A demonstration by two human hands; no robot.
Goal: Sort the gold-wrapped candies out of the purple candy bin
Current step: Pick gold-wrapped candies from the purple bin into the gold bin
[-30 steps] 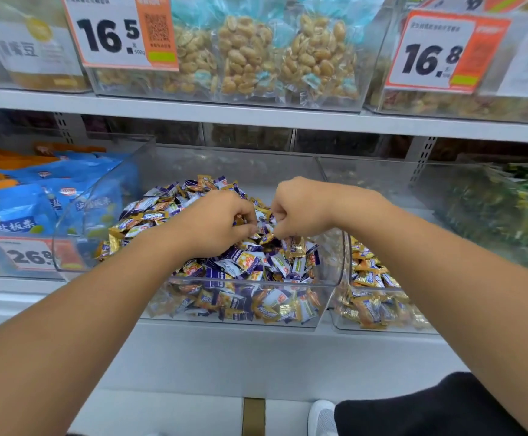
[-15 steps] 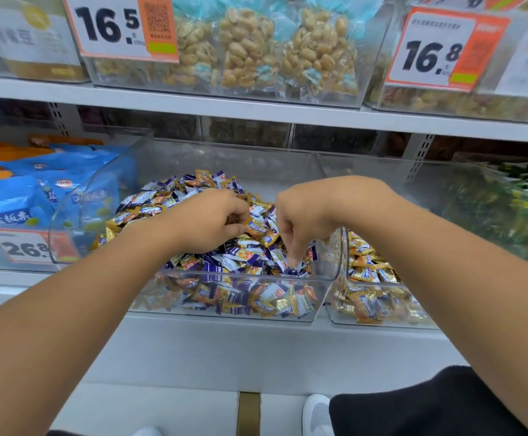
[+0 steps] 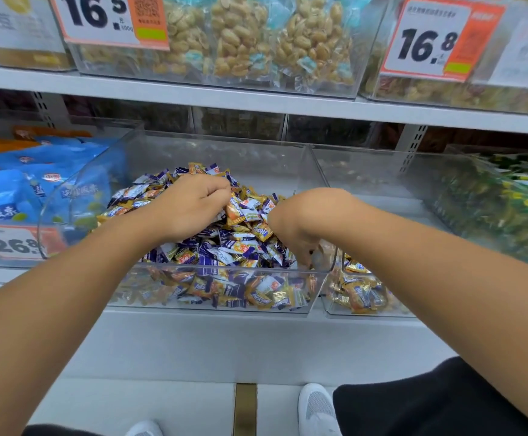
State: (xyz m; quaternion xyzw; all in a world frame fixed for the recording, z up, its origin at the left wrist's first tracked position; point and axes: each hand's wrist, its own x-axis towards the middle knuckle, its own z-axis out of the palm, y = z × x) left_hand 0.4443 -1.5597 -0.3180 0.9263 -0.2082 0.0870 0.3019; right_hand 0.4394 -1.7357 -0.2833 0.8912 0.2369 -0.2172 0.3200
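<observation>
A clear purple candy bin [image 3: 77, 196] holds a heap of purple-wrapped candies [image 3: 225, 250] mixed with gold-wrapped candies [image 3: 235, 213]. My left hand [image 3: 190, 206] hovers over the heap's middle, curled into a fist, its fingertips closed beside a gold-wrapped candy. My right hand [image 3: 297, 225] points down into the bin's near right corner; its fingertips are bunched among the candies and partly hidden by the bin wall. To the right, a second clear bin [image 3: 328, 311] holds only gold-wrapped candies [image 3: 361, 295].
Blue snack bags [image 3: 11, 199] fill the bin to the left, green and yellow packets [image 3: 507, 202] the bin to the right. The shelf above [image 3: 256, 102] carries bins of bagged peanuts [image 3: 240, 36] and price tags. My shoes [image 3: 317, 410] stand on the floor below.
My right hand has left the spot beside my left hand and dropped towards the bin's near right corner, fingers down. My left hand stays curled over the heap.
</observation>
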